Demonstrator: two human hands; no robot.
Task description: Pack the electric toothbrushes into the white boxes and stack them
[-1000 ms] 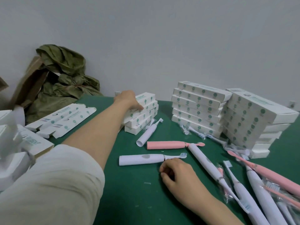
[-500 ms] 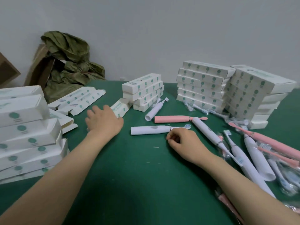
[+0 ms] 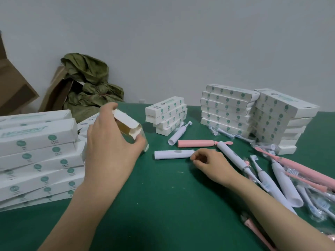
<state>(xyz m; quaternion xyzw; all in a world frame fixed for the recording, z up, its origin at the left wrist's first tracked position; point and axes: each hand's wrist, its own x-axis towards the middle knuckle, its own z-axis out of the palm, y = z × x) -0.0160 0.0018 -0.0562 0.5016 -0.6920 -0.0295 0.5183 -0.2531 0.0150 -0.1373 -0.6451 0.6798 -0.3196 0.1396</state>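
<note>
1. Left hand: thumb and fingers spread wide, gripping a white box by its open end, flaps out.
2. Right hand: fingers curled at the head end of a white toothbrush, which lies flat on the counter. Cannot tell whether they pinch it or only touch it.
3. Pink toothbrush lies just beyond the right fingers.
4. Stack of closed boxes sits just left of the left fingers; taller stacks stand well beyond the right fingers.
</note>
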